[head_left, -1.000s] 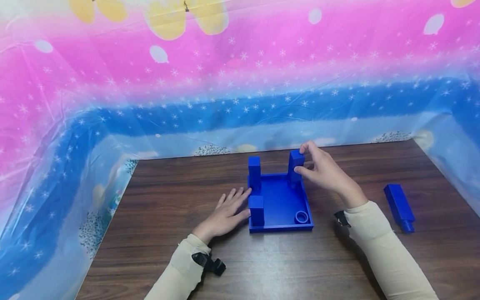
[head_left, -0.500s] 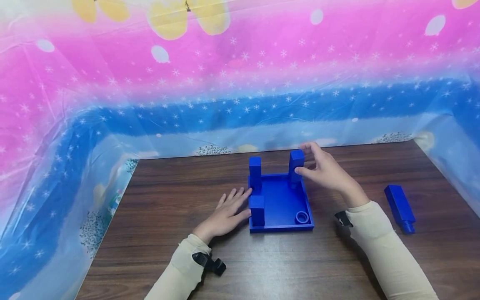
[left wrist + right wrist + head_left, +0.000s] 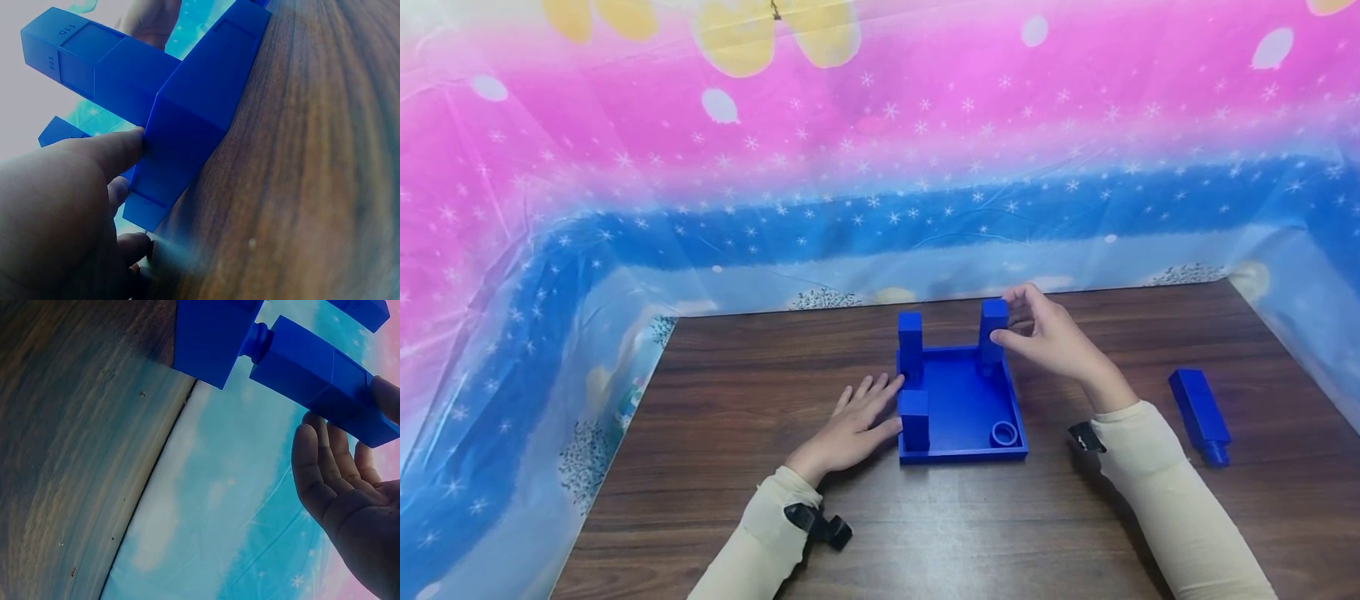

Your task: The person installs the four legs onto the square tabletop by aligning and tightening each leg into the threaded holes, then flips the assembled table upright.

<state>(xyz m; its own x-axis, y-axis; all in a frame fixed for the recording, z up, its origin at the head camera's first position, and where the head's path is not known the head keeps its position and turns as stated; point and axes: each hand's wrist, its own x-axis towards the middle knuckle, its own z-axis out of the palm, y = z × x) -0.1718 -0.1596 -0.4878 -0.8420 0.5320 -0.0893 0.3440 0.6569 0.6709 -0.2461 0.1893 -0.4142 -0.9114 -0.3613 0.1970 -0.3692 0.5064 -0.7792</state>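
A square blue tray (image 3: 958, 408) stands on the table, with upright blue posts at three corners. At its far right corner my right hand (image 3: 1048, 342) pinches the post (image 3: 992, 321) between thumb and fingers. In the right wrist view a short neck (image 3: 257, 342) shows between that post (image 3: 319, 372) and the tray (image 3: 212, 337). My left hand (image 3: 846, 429) rests on the table, its fairly straight fingers touching the tray's left side. Beside it stand the near left post (image 3: 914, 421) and far left post (image 3: 910, 342). A round socket (image 3: 1003, 434) shows at the near right corner.
Another blue post (image 3: 1200, 412) lies on its side at the right, its threaded end toward me. The wooden table (image 3: 737, 358) ends at a patterned cloth backdrop (image 3: 820, 233) behind and at the sides.
The right hand's fingers came slightly away from the far right post, then closed against it again. Left hand and tray stay in place.
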